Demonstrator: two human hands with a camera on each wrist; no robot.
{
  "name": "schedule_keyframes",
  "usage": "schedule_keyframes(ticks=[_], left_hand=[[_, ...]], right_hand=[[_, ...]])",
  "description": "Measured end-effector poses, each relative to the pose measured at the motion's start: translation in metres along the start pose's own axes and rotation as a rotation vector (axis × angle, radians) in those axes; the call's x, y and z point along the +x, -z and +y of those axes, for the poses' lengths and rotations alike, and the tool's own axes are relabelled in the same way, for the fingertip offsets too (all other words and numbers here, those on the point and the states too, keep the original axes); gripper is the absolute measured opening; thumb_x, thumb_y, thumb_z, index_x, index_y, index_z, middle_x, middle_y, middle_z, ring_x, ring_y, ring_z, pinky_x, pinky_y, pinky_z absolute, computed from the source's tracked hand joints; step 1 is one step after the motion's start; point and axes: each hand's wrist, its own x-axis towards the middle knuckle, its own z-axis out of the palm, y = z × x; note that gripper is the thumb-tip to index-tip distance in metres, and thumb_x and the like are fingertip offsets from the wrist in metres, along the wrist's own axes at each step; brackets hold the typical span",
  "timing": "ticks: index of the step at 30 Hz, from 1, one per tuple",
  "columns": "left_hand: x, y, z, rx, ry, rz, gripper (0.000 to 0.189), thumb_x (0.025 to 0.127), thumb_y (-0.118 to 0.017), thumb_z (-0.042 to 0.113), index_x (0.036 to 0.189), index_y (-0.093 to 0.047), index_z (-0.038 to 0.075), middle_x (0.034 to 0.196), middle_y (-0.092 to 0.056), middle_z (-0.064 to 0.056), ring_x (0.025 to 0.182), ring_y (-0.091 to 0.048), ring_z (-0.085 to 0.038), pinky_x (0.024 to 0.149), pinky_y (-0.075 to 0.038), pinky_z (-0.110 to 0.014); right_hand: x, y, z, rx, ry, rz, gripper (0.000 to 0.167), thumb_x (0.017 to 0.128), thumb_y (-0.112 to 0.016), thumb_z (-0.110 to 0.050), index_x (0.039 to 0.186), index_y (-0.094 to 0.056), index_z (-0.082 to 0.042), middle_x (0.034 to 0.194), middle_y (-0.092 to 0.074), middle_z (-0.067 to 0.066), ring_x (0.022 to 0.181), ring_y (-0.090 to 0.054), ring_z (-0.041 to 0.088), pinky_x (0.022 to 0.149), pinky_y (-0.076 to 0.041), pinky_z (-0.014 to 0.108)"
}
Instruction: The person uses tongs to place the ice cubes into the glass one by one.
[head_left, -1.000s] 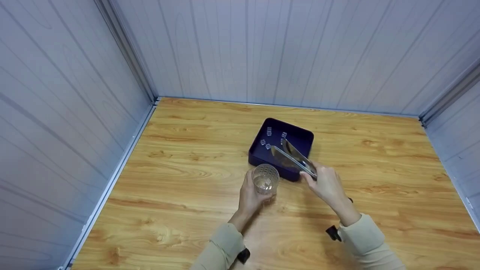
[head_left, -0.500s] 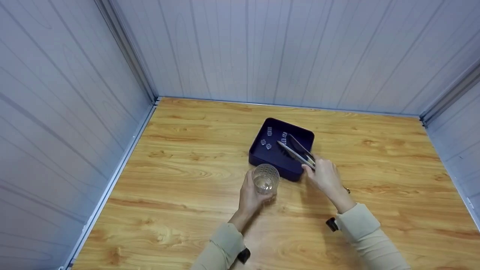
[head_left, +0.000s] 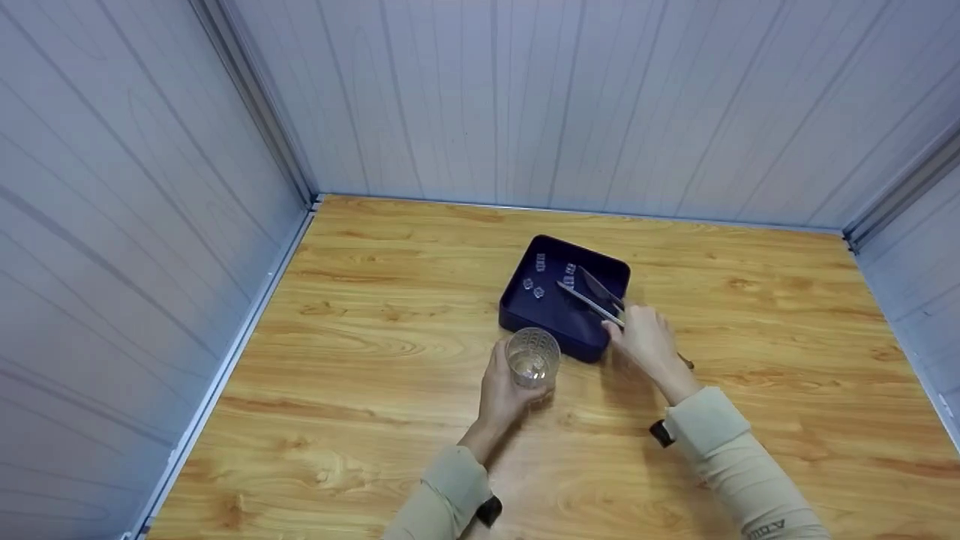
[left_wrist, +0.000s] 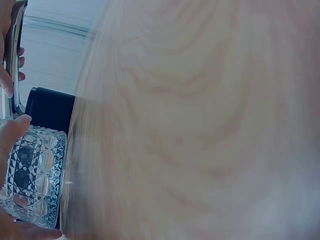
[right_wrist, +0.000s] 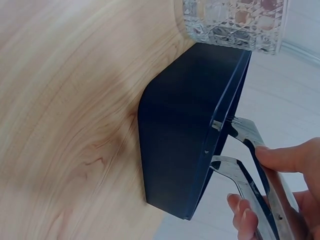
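My left hand (head_left: 504, 394) grips a clear cut-pattern drinking glass (head_left: 533, 358), which stands upright close to the near corner of a dark blue square tray (head_left: 551, 321). Fingers and thumb lie round the glass wall in the left wrist view. My right hand (head_left: 646, 341) holds metal tongs (right_wrist: 255, 180) between thumb and fingers. The arms of the tongs are spread, and their tips reach over the rim into the tray. Several clear cubes lie in the tray: a pair of ice-like cubes (head_left: 533, 289) at the left, others near the tong tips (head_left: 568, 282).
The tray and glass rest on a wood-grain table (head_left: 360, 322). Pale panelled walls (head_left: 480, 105) stand along the back and both sides. Small black wrist devices (head_left: 489, 511) sit at both sleeve cuffs.
My right hand has moved forward and slightly left with the tongs, whose tips are now lower in the tray beside the right-hand cubes. The left hand and glass have stayed in place.
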Motion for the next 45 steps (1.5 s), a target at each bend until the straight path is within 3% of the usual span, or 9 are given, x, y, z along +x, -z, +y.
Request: schedule_keyframes(ticks=[5, 9, 17, 31, 45], left_hand=[[0.0, 0.0, 0.0, -0.011, 0.009, -0.008, 0.089, 0.047, -0.084, 0.011, 0.122, -0.035, 0.009, 0.116, -0.05, -0.009, 0.108, -0.049, -0.024, 0.092, -0.041, -0.035], [0.0, 0.0, 0.0, -0.009, 0.009, -0.005, 0.088, 0.047, -0.084, 0.012, 0.121, -0.036, 0.009, 0.116, -0.05, -0.009, 0.108, -0.049, -0.024, 0.092, -0.041, -0.035], [0.0, 0.0, 0.0, -0.012, 0.006, -0.003, 0.089, 0.047, -0.084, 0.012, 0.122, -0.036, 0.008, 0.116, -0.05, -0.009, 0.108, -0.049, -0.023, 0.092, -0.041, -0.034], [0.0, -0.001, -0.002, 0.033, 0.006, -0.012, 0.088, 0.049, -0.084, 0.017, 0.122, -0.035, 0.008, 0.116, -0.05, -0.01, 0.108, -0.049, -0.024, 0.093, -0.041, -0.034], [0.0, 0.0, -0.001, 0.017, 0.012, -0.006, 0.088, 0.048, -0.084, 0.015, 0.121, -0.036, 0.008, 0.115, -0.051, -0.01, 0.107, -0.05, -0.024, 0.093, -0.041, -0.034]], right_hand=[[0.006, -0.005, -0.001, 0.003, -0.024, -0.043, 0.042, 0.078, -0.065, -0.025, 0.101, -0.058, 0.01, 0.073, -0.06, 0.022, 0.069, -0.058, 0.042, 0.057, -0.048, 0.05], [0.011, -0.008, -0.001, -0.003, -0.028, -0.066, 0.043, 0.079, -0.064, -0.023, 0.101, -0.056, 0.012, 0.079, -0.059, 0.028, 0.067, -0.057, 0.043, 0.055, -0.048, 0.05], [0.02, -0.015, 0.0, -0.004, -0.065, -0.068, 0.035, 0.078, -0.064, -0.023, 0.091, -0.057, 0.009, 0.078, -0.059, 0.027, 0.068, -0.056, 0.044, 0.054, -0.047, 0.051], [0.036, -0.022, -0.003, -0.019, -0.088, -0.075, 0.032, 0.078, -0.064, -0.022, 0.085, -0.056, 0.008, 0.079, -0.058, 0.029, 0.07, -0.056, 0.045, 0.055, -0.047, 0.052], [0.048, -0.027, -0.004, -0.02, -0.114, -0.107, 0.026, 0.079, -0.063, -0.021, 0.08, -0.06, 0.006, 0.081, -0.059, 0.026, 0.07, -0.057, 0.041, 0.055, -0.048, 0.049]])
